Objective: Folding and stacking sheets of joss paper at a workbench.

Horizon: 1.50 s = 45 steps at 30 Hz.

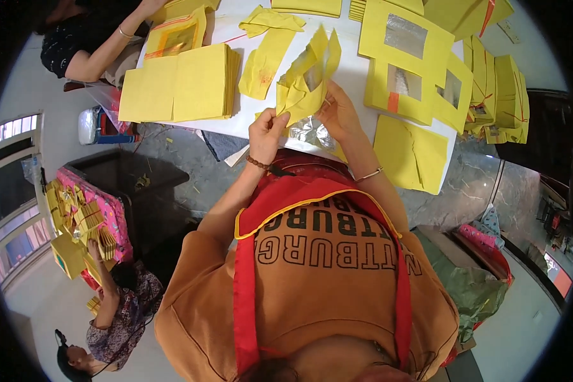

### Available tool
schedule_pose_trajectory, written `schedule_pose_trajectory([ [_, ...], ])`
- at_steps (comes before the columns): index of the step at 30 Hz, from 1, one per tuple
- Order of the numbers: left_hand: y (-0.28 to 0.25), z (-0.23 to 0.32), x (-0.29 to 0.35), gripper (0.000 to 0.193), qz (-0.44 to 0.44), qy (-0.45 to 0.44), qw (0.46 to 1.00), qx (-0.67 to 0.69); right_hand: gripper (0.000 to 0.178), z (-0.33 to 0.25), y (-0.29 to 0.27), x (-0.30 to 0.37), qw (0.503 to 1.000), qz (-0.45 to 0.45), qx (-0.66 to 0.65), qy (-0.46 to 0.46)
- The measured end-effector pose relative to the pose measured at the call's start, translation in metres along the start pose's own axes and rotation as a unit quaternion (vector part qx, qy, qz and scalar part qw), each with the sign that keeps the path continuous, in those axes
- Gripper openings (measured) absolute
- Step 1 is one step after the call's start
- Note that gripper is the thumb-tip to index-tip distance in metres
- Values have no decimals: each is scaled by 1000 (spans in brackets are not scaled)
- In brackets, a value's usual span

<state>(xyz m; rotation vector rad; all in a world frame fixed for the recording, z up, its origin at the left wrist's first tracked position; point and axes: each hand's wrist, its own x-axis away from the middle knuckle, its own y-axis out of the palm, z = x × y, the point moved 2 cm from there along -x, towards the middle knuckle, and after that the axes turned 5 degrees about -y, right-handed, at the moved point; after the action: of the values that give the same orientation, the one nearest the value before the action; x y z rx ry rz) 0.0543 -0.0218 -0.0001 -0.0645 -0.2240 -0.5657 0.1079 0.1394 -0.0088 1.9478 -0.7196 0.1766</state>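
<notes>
Close to the table's front edge, I hold up a crumpled sheet of yellow paper (304, 92) with a silvery patch in it, its upper part folded and standing. My left hand (267, 132) pinches the sheet's lower left corner between thumb and fingers. Along its lower right side, my right hand (341, 113) grips the edge; some of those fingertips are hidden behind the paper. Crinkled silver foil (312, 132) shows beneath, between my wrists. Just left of the held sheet lies a loose yellow strip (266, 63) with a reddish smear.
A thick stack of yellow paper (200, 83) sits at left on the white table (232, 19). Yellow sheets with silver squares (375, 44) overlap at right, near bundles tied with red string (506, 102). One co-worker's arm (105, 54) reaches in at upper left; another person (124, 299) works at lower left.
</notes>
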Motion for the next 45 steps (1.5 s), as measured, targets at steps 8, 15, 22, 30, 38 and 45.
schedule_pose_trajectory([
  [8, -1, -6, -1, 9, -23, -4, 998, 56, 30, 9, 0, 7, 996, 23, 81, -34],
  [15, 1, -10, 6, 18, -127, -50, 988, 65, 23, 13, -4, 4, 997, 4, -74, -24],
  [22, 21, 9, 7, 53, -170, -252, 823, 479, 22, 0, 10, 15, 993, -96, -42, -50],
  [30, 28, 8, 2, 53, -362, -271, 786, 421, 18, -5, 3, 21, 993, -60, 86, 53],
  [38, 21, 17, 0, 54, -424, -276, 739, 445, 19, -13, 5, 22, 989, -71, 127, -16],
  [45, 22, 18, -3, 59, -463, -282, 780, 313, 22, -20, 3, 23, 979, -115, 120, -117],
])
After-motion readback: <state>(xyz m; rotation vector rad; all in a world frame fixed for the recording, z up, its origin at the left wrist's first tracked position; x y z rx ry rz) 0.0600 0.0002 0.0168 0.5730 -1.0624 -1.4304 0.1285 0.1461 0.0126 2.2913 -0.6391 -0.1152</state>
